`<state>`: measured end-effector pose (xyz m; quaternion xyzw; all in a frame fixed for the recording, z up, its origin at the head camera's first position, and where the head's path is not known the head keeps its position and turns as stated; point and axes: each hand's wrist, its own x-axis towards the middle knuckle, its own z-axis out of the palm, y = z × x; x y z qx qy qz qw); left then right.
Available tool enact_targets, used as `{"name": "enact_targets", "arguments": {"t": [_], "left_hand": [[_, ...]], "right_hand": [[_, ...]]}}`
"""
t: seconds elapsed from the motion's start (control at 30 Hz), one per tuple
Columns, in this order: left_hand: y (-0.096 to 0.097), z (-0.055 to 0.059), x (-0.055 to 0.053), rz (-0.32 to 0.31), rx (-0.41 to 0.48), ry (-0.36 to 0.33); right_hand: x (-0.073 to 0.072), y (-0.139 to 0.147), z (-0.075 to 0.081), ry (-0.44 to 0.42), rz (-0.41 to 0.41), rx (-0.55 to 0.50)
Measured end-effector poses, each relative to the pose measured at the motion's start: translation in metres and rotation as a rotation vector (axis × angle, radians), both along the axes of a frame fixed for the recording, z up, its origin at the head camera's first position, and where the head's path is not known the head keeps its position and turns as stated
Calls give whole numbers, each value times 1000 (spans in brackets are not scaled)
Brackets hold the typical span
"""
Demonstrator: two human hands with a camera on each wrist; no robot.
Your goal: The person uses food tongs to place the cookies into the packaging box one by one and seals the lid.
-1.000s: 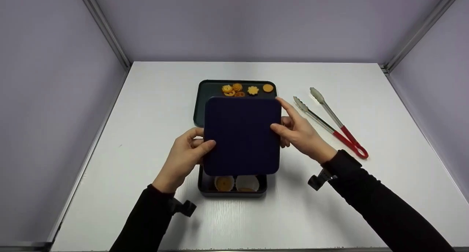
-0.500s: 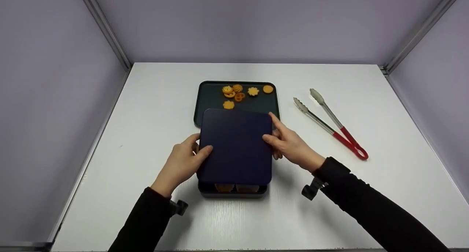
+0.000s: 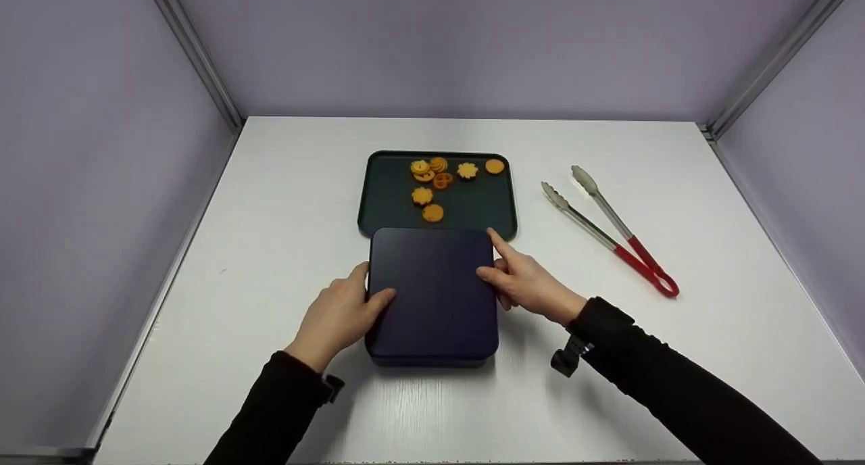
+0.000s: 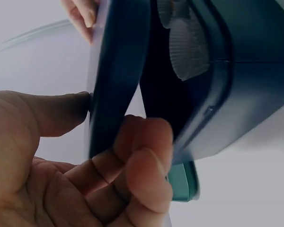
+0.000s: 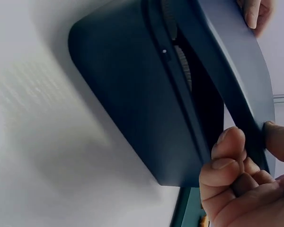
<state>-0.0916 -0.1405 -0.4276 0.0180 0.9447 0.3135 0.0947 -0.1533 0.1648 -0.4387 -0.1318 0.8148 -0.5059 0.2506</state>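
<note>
A dark blue rectangular lid (image 3: 432,292) is held between both hands over a matching tin box (image 3: 432,362). My left hand (image 3: 341,309) grips its left side, thumb on top and fingers curled under the rim. On the opposite side my right hand (image 3: 530,282) pinches the lid, index finger stretched along the far corner. In both wrist views the lid stands tilted, with a gap between it and the box (image 5: 128,90). White pleated paper cups (image 4: 187,49) show inside the box through that gap; the lid hides the rest of the contents.
Behind the box lies a dark green tray (image 3: 473,211) bearing several biscuits, among them a flower-shaped one (image 3: 467,171) and a pretzel (image 3: 442,180). Metal tongs with red handles (image 3: 649,265) lie spread on the white table (image 3: 270,215) at right. Grey walls enclose the table.
Both hands have lowered the lid toward me and down over the box, covering the paper cups in the head view. More of the tray and its biscuits now shows behind it.
</note>
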Motion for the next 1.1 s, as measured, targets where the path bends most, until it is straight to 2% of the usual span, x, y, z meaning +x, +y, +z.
{"name": "enact_targets", "arguments": {"t": [0.23, 0.43, 0.7, 0.9, 1.1], "left_hand": [[-1, -9, -1, -31, -51, -32], [-1, -15, -6, -25, -36, -62], [-1, -19, -9, -23, -40, -63], [0, -22, -10, -52, -30, -69], [-2, -27, -12, -73, -23, -62]], "right_hand": [[0, -1, -5, 35, 40, 68], [-1, -1, -11, 95, 57, 118], [-3, -2, -15, 112, 65, 136], [-6, -2, -19, 108, 69, 153], [-7, -2, -22, 143, 82, 169]]}}
